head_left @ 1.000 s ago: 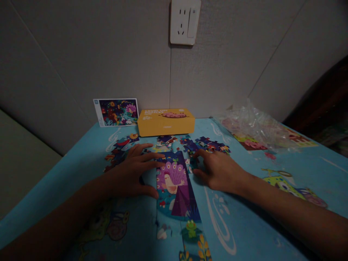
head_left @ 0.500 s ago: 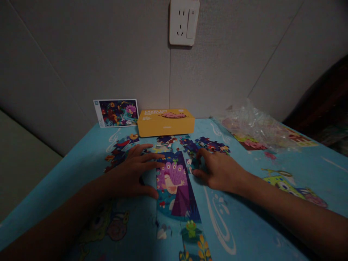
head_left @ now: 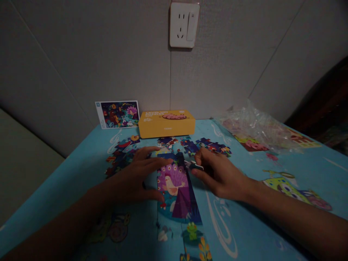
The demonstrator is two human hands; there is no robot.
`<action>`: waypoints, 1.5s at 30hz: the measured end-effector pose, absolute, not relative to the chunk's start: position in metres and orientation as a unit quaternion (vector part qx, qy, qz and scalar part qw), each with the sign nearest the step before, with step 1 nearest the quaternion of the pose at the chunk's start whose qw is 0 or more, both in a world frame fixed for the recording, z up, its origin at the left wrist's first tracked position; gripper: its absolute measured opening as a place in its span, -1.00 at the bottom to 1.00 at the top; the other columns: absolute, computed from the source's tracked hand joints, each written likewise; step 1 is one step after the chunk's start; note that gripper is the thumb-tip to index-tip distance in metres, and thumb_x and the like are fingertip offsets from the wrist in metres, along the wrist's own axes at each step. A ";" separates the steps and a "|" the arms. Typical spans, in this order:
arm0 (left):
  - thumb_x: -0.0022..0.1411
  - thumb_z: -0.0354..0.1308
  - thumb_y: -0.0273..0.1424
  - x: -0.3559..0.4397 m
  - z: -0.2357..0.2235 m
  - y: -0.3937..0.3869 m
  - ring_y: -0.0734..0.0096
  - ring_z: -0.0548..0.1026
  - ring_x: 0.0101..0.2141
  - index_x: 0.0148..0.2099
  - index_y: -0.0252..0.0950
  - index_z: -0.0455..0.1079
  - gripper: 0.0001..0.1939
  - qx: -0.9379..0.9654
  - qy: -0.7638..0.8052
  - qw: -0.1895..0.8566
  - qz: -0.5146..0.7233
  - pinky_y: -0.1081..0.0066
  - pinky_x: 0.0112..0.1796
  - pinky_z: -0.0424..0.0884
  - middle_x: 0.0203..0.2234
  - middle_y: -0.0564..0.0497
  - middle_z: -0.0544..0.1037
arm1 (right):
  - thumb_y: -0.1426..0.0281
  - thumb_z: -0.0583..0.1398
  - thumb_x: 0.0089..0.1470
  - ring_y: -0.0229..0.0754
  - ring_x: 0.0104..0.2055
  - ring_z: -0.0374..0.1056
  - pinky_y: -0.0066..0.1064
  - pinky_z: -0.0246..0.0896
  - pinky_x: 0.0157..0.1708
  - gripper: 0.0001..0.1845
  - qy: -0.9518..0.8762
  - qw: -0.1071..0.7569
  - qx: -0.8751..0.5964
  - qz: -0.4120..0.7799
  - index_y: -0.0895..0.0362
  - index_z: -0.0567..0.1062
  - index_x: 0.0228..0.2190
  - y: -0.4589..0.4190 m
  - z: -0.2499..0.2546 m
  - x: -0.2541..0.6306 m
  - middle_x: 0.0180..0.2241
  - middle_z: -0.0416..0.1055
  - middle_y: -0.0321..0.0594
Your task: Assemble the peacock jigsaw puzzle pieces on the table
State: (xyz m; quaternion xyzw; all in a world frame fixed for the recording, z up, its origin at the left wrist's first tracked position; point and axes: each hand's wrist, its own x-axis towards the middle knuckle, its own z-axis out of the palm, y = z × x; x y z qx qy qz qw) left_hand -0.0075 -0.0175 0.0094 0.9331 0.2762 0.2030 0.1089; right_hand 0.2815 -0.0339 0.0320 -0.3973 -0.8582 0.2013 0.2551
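Clock positions are taken from the centre of the assembled puzzle section [head_left: 179,197], which lies flat on the counter [head_left: 239,214]. The right hand [head_left: 223,174], at 2 o'clock, pinches a puzzle piece [head_left: 196,166] between thumb and fingers, just beside the section's edge. The left hand [head_left: 141,174], at 10 o'clock, is spread wide over the opposite edge and grips nothing. Grip the piece lightly by its rim so that its printed face shows. Check its colours against the picture card [head_left: 119,115] at 11 o'clock. Brace the section with flat left fingertips; avoid pushing its joints apart.
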 end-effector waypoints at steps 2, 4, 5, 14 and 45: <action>0.22 0.32 -0.16 0.003 0.008 -0.025 -0.01 0.09 0.29 0.38 -0.06 0.04 -0.21 0.924 0.288 0.107 0.229 0.00 0.19 0.22 0.20 -0.15 0.34 | 0.32 0.12 0.20 -0.30 -0.59 0.09 -0.44 -0.10 -0.57 -0.86 -0.864 0.275 -0.364 0.213 0.08 0.22 -0.31 -0.035 0.029 0.281 -0.57 0.20 -0.43; 0.30 0.25 -0.30 0.014 0.005 -0.031 0.06 0.15 0.26 0.40 -0.06 -0.03 -0.26 0.915 0.295 0.105 0.254 0.06 0.15 0.27 0.16 -0.16 0.35 | 0.30 0.13 0.21 -0.31 -0.59 0.10 -0.45 -0.07 -0.57 -0.85 -0.866 0.272 -0.345 0.237 0.10 0.25 -0.29 -0.036 0.026 0.279 -0.56 0.21 -0.43; 0.32 0.23 -0.36 0.018 0.004 -0.034 0.09 0.20 0.23 0.40 -0.08 -0.03 -0.28 0.915 0.294 0.104 0.257 0.08 0.14 0.28 0.11 -0.15 0.40 | 0.31 0.13 0.22 -0.32 -0.59 0.11 -0.46 -0.07 -0.57 -0.86 -0.867 0.263 -0.340 0.252 0.11 0.27 -0.28 -0.037 0.025 0.278 -0.57 0.22 -0.44; 0.31 0.18 -0.57 0.026 0.003 -0.035 0.17 0.29 0.04 0.31 -0.12 0.11 -0.40 0.912 0.276 0.139 0.268 0.18 0.09 0.24 -0.23 0.07 0.59 | 0.25 0.15 0.22 -0.35 -0.60 0.12 -0.49 -0.06 -0.58 -0.73 -0.840 0.228 -0.395 0.292 0.13 0.33 -0.46 -0.034 0.022 0.271 -0.62 0.22 -0.41; 0.33 0.14 -0.53 0.020 0.010 -0.034 0.21 0.43 -0.01 0.11 -0.19 0.37 -0.67 0.916 0.215 0.147 0.304 0.14 0.06 0.34 -0.22 -0.01 0.63 | 0.38 0.18 0.20 -0.26 -0.40 0.25 -0.42 0.11 -0.40 -0.86 -0.879 0.281 -0.314 0.222 0.18 0.48 -0.37 -0.036 0.022 0.272 -0.44 0.30 -0.27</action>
